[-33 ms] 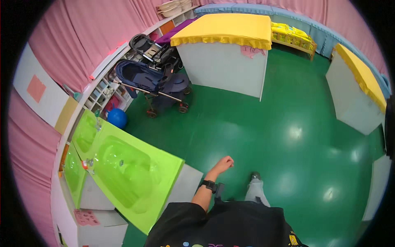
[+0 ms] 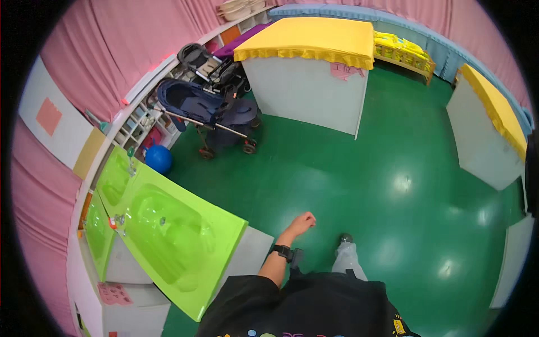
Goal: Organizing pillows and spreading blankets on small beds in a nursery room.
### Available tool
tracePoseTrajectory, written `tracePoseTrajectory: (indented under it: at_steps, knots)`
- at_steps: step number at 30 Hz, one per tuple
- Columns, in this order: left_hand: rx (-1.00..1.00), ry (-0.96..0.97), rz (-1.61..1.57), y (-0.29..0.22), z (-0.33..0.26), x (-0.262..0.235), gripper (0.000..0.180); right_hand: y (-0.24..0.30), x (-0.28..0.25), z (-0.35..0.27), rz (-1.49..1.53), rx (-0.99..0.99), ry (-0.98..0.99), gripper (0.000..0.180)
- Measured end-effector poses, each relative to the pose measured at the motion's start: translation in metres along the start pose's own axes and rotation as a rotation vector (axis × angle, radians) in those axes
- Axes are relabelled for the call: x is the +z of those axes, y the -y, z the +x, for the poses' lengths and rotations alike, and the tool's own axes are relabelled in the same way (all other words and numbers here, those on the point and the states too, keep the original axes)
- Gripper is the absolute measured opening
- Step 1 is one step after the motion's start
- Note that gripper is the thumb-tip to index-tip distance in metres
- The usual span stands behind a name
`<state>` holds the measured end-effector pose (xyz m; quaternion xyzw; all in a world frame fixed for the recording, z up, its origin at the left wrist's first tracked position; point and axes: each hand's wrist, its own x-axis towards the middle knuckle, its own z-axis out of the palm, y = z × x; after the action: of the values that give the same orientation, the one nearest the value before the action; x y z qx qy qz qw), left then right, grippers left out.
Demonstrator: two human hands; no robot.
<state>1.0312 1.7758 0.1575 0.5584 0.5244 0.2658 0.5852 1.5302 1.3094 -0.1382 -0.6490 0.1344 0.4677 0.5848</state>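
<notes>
My left hand (image 2: pixel 302 223) hangs over the green floor, to the right of a lime-green bathtub-shaped basin (image 2: pixel 224 216). Its fingers look loosely curled in, and nothing shows in them. A black watch-like band (image 2: pixel 282 251) goes round that wrist, with a dark grey piece beside it. The hand touches nothing; the light cabinet side (image 2: pixel 247 253) under the basin is nearest. My right hand is out of the picture. One foot in a dark shoe (image 2: pixel 345 238), below a pale trouser leg, stands on the floor.
A navy stroller (image 2: pixel 188 104) stands beyond the basin, with another stroller (image 2: pixel 199 59) behind it. A blue ball (image 2: pixel 159 159) rests by the shelves (image 2: pixel 135 123). Ahead is a yellow-covered pale table (image 2: pixel 306 84); another yellow-topped unit (image 2: pixel 483 129) stands right. A wooden cot (image 2: pixel 407 62) is farther back.
The whole scene is shifted very slightly, the basin and my left hand a little to the left. The hand's curled shape stays the same.
</notes>
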Motion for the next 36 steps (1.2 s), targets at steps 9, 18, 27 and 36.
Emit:
tracePoseTrajectory:
  at_steps: [9, 18, 27, 36]
  knots:
    - [0.094, -0.543, -0.05, -0.055, 0.056, -0.137, 0.01, 0.253, 0.427, 0.078, -0.411, 0.028, 0.068, 0.015]
    - [0.003, -1.036, -0.056, -0.017, 0.077, -0.313, 0.009, 0.269, 0.931, 0.089, -0.802, -0.266, 0.659, 0.016]
    - [0.172, -1.319, -0.032, -0.028, 0.128, -0.557, 0.009, 0.151, 1.164, -0.077, -0.928, -0.276, 1.012, 0.018]
    - [0.315, -1.532, 0.308, -0.073, 0.203, -0.862, 0.023, 0.081, 1.287, 0.001, -0.682, -0.041, 0.614, 0.014]
